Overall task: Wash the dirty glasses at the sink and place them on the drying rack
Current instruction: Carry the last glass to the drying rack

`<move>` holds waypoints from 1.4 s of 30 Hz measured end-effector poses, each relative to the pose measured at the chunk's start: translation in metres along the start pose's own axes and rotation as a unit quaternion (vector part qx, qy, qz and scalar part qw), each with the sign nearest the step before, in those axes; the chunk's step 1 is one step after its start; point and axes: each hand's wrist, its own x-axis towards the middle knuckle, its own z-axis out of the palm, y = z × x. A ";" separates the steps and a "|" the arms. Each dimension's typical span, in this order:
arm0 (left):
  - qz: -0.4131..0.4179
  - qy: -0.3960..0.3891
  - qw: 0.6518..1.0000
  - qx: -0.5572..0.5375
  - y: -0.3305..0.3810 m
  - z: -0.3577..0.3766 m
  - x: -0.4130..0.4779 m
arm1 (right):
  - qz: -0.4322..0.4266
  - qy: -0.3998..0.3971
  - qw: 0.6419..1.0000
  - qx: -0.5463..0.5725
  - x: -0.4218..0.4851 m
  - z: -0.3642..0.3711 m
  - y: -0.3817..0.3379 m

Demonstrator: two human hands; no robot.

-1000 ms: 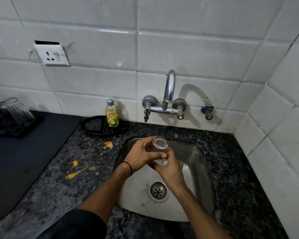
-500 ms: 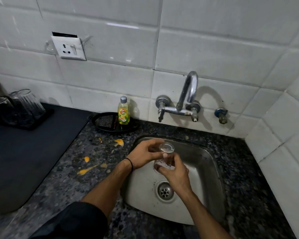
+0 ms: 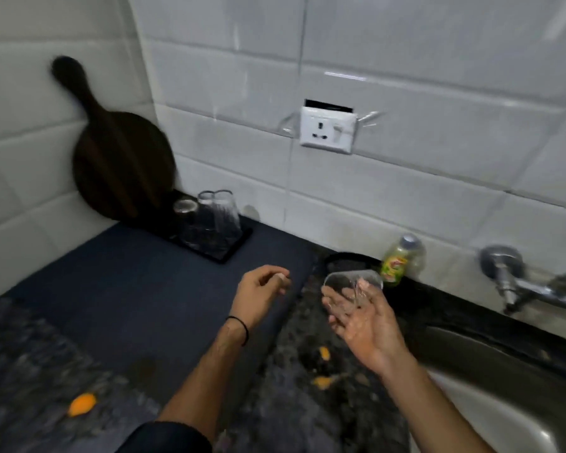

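My right hand holds a clear glass on its side, above the dark stone counter left of the sink. My left hand hovers empty over the edge of the dark mat, fingers loosely curled. At the back left, a black drying tray carries three upturned clear glasses. The view is motion-blurred.
A round dark wooden board leans in the corner behind the tray. A green dish-soap bottle stands on a black dish by the wall. The tap is at right. Orange scraps lie on the counter. A wall socket is above.
The view has swung left from the sink toward the tray. My right hand has carried the glass out of the sink over the counter. My left hand has let go of it.
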 end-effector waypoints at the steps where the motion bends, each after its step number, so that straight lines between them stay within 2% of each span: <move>1: -0.014 0.033 0.999 0.004 -0.004 -0.025 0.008 | 0.003 -0.007 1.000 0.016 0.017 0.023 0.005; 4: -0.052 0.106 0.992 0.042 -0.022 -0.091 0.034 | 0.016 0.006 0.999 0.044 0.066 0.091 0.021; 7: -0.079 0.138 0.982 0.105 -0.038 -0.141 0.060 | 0.015 0.031 0.999 0.016 0.113 0.146 0.036; 10: -0.090 0.152 0.969 0.173 -0.049 -0.175 0.083 | -0.003 0.032 0.998 -0.059 0.161 0.186 0.051; 13: -0.102 0.127 0.959 0.233 -0.060 -0.194 0.100 | -0.062 0.063 0.983 -0.163 0.200 0.209 0.069; 16: -0.097 0.112 0.944 0.295 -0.078 -0.205 0.114 | -0.155 0.134 0.940 -0.273 0.227 0.217 0.092; 19: -0.068 0.112 0.922 0.363 -0.098 -0.208 0.123 | -0.216 0.154 0.884 -0.384 0.244 0.217 0.108; 21: -0.059 0.103 0.915 0.385 -0.111 -0.206 0.129 | -0.240 0.147 0.860 -0.425 0.252 0.218 0.116; 25: -0.093 0.054 0.915 0.390 -0.131 -0.195 0.128 | -0.271 0.148 0.827 -0.471 0.262 0.222 0.131; 29: -0.070 0.070 0.905 0.414 -0.144 -0.185 0.120 | -0.286 0.151 0.790 -0.520 0.268 0.221 0.143; 42: -0.068 0.075 0.897 0.430 -0.144 -0.182 0.120 | -0.275 0.111 0.747 -0.595 0.279 0.207 0.146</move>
